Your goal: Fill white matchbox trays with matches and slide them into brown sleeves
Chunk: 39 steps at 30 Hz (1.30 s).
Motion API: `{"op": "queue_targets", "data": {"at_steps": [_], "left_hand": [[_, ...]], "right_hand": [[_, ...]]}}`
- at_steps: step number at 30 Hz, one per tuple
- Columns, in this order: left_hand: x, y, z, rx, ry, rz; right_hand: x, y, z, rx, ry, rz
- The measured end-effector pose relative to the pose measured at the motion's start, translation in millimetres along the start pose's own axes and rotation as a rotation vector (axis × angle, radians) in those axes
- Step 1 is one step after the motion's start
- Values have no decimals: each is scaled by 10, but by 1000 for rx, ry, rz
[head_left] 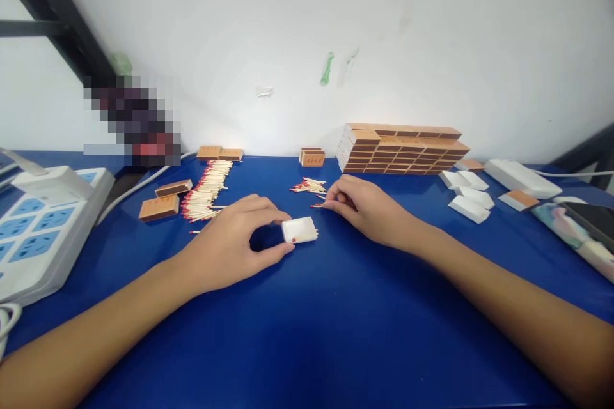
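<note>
My left hand (240,239) pinches a small white matchbox tray (300,229) between thumb and forefinger, holding it flat on the blue table (307,332). A few red-tipped matches stick out at the tray's right end. My right hand (364,204) rests just right of the tray, fingers closed on a match (316,206) lying on the table. A small heap of matches (309,186) lies just beyond it. A long pile of loose matches (208,195) lies to the left.
A stack of orange matchboxes (400,148) stands against the wall. Loose orange sleeves (159,207) lie left, white trays (467,195) right. A white power strip (38,230) sits at the left edge; a phone (590,220) at the right.
</note>
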<state>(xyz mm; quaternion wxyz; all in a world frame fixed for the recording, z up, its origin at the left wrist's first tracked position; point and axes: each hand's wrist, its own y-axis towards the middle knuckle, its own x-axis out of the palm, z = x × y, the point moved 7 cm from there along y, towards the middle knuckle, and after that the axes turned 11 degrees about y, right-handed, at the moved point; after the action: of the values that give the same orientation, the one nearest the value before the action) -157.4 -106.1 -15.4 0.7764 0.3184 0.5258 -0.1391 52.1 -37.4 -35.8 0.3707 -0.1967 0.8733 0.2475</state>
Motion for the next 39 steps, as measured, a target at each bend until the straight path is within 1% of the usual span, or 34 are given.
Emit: {"op": "queue_targets", "data": {"at_steps": [4, 7, 9, 14, 26, 31, 39], "left_hand": [[-3, 11, 19, 15, 6, 11], [6, 8, 18, 6, 11, 1], [11, 1, 12, -1, 11, -10], [-8, -5, 5, 6, 14, 8], [-16, 7, 14, 4, 20, -7], [-24, 6, 10, 12, 36, 13], [-9, 9, 12, 18, 34, 4]], "right_hand": [[38, -29, -127, -22, 18, 4], [105, -47, -164, -25, 4, -19], [119, -50, -150, -16, -3, -20], [96, -44, -114, -9, -10, -24], [72, -34, -107, -22, -21, -31], [81, -40, -67, -3, -44, -63], [76, -29, -27, -36, -37, -57]]}}
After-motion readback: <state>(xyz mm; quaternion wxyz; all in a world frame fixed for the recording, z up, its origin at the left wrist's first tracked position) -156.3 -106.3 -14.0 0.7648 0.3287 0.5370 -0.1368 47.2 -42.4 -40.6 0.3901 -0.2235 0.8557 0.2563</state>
